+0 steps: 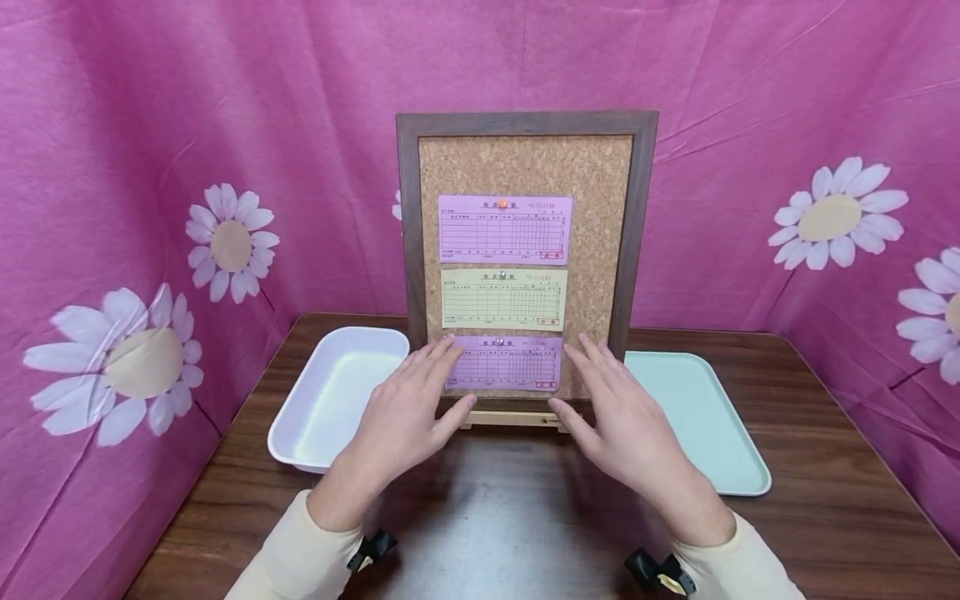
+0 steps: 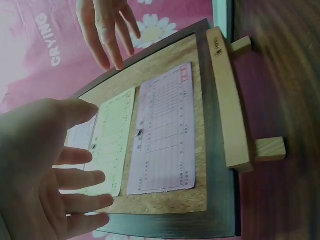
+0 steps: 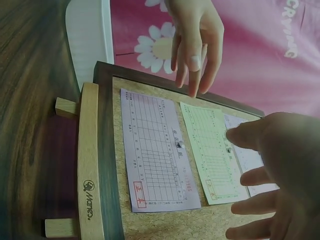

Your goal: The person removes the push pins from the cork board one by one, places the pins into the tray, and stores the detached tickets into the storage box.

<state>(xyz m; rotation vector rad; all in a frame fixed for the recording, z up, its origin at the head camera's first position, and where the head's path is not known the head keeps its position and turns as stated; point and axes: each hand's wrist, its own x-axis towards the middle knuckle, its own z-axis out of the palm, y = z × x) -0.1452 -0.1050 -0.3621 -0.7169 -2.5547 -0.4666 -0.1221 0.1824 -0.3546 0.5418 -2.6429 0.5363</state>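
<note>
A framed corkboard [image 1: 600, 250] leans upright on a small wooden stand [image 1: 510, 419]. Three receipt slips are pinned on it in a column: a pink slip [image 1: 504, 237] on top under an orange pushpin [image 1: 502, 203], a yellow slip [image 1: 502, 304] in the middle, and a lower pink slip [image 1: 502, 367]; silvery pins hold the latter two. My left hand [image 1: 401, 417] is in front of the board's lower left, fingers spread and holding nothing. Mirroring it at the lower right, my right hand [image 1: 630, 425] also has extended fingers and holds nothing. Neither wrist view shows a hand gripping a slip.
On the left of the board stands a white plastic tub [image 1: 281, 437], partly behind my left hand. A pale green tray [image 1: 705, 417] lies to the right, partly behind my right hand. All rest on a dark wooden table [image 1: 495, 517], with a pink flowered curtain [image 1: 315, 100] behind.
</note>
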